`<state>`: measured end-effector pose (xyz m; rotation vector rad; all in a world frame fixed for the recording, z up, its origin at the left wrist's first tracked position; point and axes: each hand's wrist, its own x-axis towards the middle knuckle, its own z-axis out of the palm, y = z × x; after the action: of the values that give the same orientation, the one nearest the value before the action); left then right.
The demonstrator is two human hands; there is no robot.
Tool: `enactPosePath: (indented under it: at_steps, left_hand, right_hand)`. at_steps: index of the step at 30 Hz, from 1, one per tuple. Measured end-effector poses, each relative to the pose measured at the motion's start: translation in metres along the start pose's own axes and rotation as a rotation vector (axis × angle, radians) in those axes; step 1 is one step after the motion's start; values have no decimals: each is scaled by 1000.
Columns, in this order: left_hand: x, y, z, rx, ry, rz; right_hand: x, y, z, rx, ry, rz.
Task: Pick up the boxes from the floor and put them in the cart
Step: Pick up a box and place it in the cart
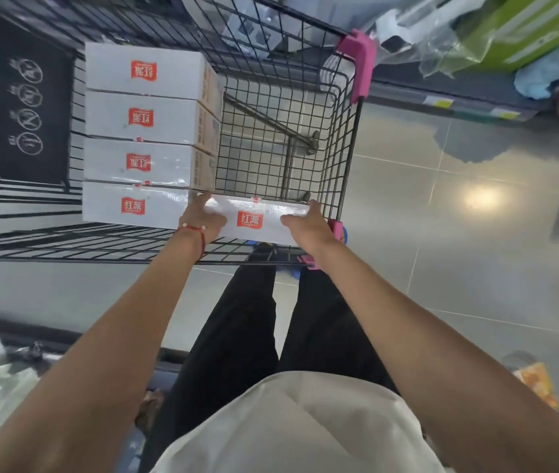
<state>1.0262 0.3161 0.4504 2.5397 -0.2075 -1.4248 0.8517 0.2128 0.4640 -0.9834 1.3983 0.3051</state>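
The left hand [203, 218] and right hand [308, 225] grip the two ends of a white box [264, 218], thumbs on top and fingers curled over its far edge. The box lies crosswise along the cart's [339, 138] near wall, with its left end against the nearest of four more boxes [141, 141] that sit side by side down the cart's left half. Whether it rests on the basket bottom, I cannot tell. Its right end is just beside the right wire wall. Beyond it, the right half of the basket is open mesh as far as the far wall and its pink corner [360, 63]. The grey tiled floor [424, 250] is glossy, with a lamp glare to the right. A shelf [442, 97] with plastic-wrapped goods runs along the upper right.
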Motion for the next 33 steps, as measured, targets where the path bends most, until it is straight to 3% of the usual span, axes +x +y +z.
enactPosePath:
  at_steps: [5, 13, 18, 26, 33]
  left_hand:
    - [5, -1, 7, -25, 88, -37]
    - [2, -6, 3, -61, 12, 37]
    - [-13, 3, -13, -116, -30, 156]
    - [-79, 77, -28, 18, -228, 534]
    - [-180, 150, -2, 78, -391, 813]
  right_hand:
    - [4, 4, 0, -162, -28, -33]
    - [-4, 5, 5, -187, 0, 6]
    - [-30, 0, 7, -4, 180, -66]
    - [-116, -13, -18, 753, 473, -213]
    - [-206, 6, -63, 1053, 647, -367]
